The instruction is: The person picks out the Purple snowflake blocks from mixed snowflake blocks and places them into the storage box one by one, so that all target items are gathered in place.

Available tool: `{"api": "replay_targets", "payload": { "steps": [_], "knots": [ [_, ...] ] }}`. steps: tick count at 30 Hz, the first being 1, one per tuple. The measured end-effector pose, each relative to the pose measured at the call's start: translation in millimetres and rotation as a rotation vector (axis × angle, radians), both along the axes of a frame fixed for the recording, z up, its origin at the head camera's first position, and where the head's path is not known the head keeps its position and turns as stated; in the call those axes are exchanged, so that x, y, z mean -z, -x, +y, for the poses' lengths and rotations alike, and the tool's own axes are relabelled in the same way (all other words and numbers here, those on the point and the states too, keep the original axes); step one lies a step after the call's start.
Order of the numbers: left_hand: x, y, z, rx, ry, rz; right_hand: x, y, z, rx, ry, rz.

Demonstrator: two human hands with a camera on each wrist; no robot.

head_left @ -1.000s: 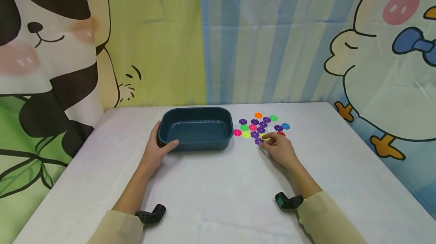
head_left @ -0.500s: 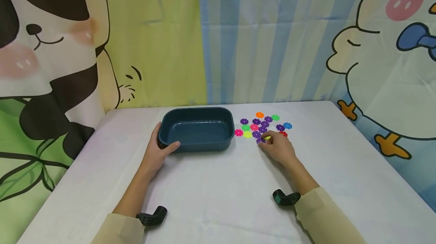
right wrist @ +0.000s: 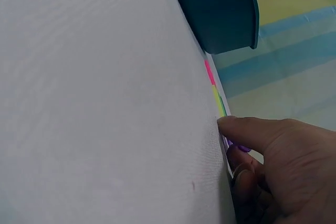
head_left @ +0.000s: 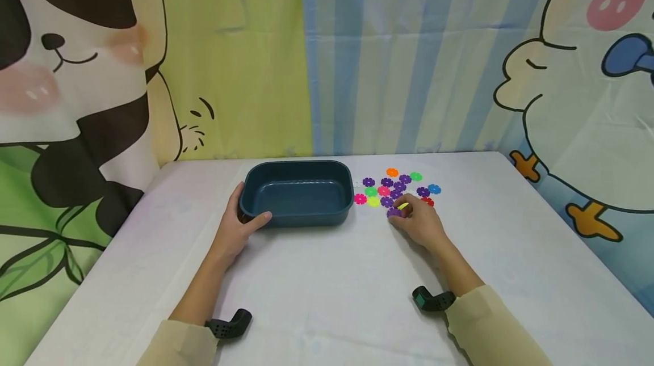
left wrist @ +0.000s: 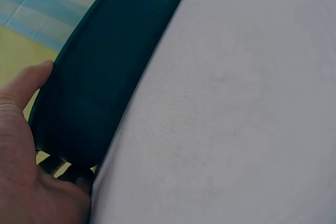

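Note:
At the table's far side my left hand grips the left end of a dark teal rectangular tub. Its thumb lies on the front rim, and its fingers curl round the end wall, as the left wrist view also shows. Right of the tub, my right hand is down at the near edge of a loose group of flower-shaped plastic discs. Thumb and fingers pinch a purple flower-shaped disc, partly hidden behind the hand in the right wrist view. A yellow disc shows between the curved forefinger and thumb.
Several more flower-shaped discs lie flat beside the tub, among them an orange disc, a blue disc and a pink disc. A white cloth covers the table. Behind it hangs a printed curtain.
My right thumb and fingers have drawn together on the purple disc at the group's near edge. The left hand and the tub keep their place; the head view has shifted slightly.

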State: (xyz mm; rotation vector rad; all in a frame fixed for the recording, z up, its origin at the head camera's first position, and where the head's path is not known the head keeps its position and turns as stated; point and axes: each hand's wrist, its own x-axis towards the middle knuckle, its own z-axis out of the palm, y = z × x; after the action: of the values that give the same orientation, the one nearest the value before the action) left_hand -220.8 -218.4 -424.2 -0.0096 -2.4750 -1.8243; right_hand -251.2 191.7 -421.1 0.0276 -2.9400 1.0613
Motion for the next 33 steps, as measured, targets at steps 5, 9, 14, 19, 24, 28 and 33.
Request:
{"api": "replay_targets", "payload": {
  "steps": [5,9,14,19,24,28,33],
  "knots": [
    [-0.6,-1.2,-1.5,-0.010,0.006,-0.004,0.2,-0.8,-0.4,-0.006,0.028,0.006],
    [-0.9,-1.2,-2.0,-0.008,0.005,-0.001,-0.5,-1.5,1.7,0.012,0.091,-0.004],
    [-1.8,-1.1,-2.7,-0.009,0.005,0.000,-1.9,-2.1,5.9,0.043,0.233,-0.064],
    [-1.3,-1.2,-3.9,-0.010,-0.002,-0.005,-1.2,-2.8,7.4,0.041,0.323,-0.106],
    [-0.2,-2.9,-4.2,-0.006,-0.013,-0.006,0.2,-5.0,7.4,-0.001,0.354,-0.109],
    [-0.8,-3.0,-3.6,-0.008,-0.017,-0.013,0.8,-5.8,7.4,-0.019,0.368,-0.109],
    [-0.9,-2.1,-2.0,-0.008,-0.020,-0.023,1.2,-6.5,9.6,-0.018,0.416,-0.121]
  ]
}}
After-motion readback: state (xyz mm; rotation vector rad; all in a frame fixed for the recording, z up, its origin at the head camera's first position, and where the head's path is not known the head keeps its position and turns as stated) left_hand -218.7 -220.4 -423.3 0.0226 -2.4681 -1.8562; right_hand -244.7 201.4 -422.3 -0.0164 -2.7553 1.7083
